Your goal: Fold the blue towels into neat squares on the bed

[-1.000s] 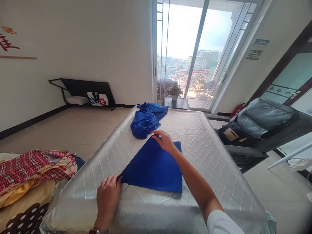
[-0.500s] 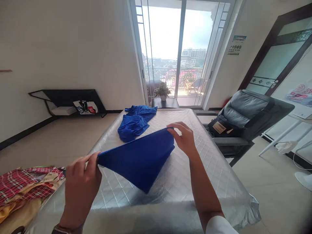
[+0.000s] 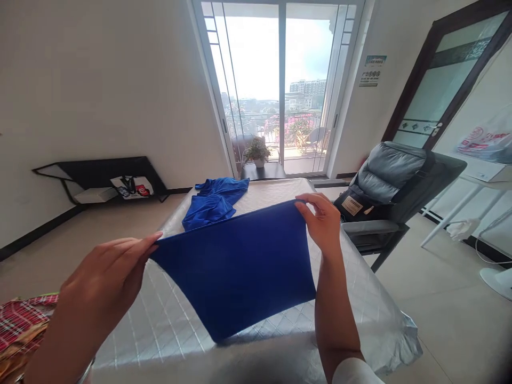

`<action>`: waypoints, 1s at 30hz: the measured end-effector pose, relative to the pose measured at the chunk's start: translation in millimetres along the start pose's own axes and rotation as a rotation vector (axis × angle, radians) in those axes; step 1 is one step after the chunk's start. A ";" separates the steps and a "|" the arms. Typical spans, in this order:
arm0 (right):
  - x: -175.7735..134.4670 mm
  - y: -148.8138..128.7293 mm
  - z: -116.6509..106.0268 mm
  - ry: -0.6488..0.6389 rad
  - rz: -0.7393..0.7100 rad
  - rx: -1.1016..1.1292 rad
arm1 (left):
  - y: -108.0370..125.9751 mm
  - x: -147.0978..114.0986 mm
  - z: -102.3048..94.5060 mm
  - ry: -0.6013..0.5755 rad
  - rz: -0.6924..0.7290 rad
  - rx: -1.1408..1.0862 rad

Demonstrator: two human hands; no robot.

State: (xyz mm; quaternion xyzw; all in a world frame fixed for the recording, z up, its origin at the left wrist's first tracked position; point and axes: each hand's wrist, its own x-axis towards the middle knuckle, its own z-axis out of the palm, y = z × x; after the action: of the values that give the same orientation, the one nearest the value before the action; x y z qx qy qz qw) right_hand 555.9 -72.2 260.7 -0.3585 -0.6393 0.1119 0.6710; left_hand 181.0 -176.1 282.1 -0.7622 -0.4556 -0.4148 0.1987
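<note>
The fingers of the left hand (image 3: 106,272) grip one upper corner of a blue cloth (image 3: 240,266); the right hand (image 3: 323,221) pinches the other between thumb and fingers. The cloth hangs between them above a silver-covered table (image 3: 372,314). Behind it, a crumpled blue heap (image 3: 214,200) lies on the table. Farther out are an armchair (image 3: 394,170) at right and a potted plant (image 3: 258,149) before the window (image 3: 256,69).

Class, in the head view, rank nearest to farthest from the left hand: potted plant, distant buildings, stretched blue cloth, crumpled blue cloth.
1. Stretched blue cloth: gripped by the left hand.
2. Crumpled blue cloth: beyond it, on the silver cover.
3. Potted plant: farther, by the glass door.
4. Distant buildings: outside.
</note>
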 end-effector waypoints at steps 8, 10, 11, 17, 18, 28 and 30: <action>2.3 6.2 -4.7 0.243 0.064 -0.334 | 38.9 3.0 -3.3 -0.256 0.200 -0.225; 5.8 6.4 -3.0 0.314 0.148 -0.340 | 56.4 7.3 0.1 -0.320 0.260 -0.356; 9.5 5.8 -1.8 0.344 0.173 -0.330 | 65.3 9.5 2.5 -0.338 0.277 -0.413; 58.4 6.2 32.3 0.217 0.101 -0.282 | 89.6 10.2 17.7 -0.255 0.251 -0.554; 66.2 9.9 46.9 0.133 0.084 -0.275 | 86.0 6.1 20.5 -0.227 0.217 -0.555; -35.6 51.1 174.3 -0.879 0.065 -0.201 | -15.8 -135.8 84.0 -0.345 -0.612 -0.454; -74.1 54.9 149.1 -0.951 0.079 -0.267 | -31.0 -166.1 92.7 -0.474 -0.673 -0.471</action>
State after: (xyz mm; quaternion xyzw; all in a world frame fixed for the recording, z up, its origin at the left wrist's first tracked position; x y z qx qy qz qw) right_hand 421.3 -27.5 157.7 -0.3745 -0.8693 0.2054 0.2487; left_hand 156.3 -185.3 91.2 -0.6704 -0.6033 -0.3628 -0.2346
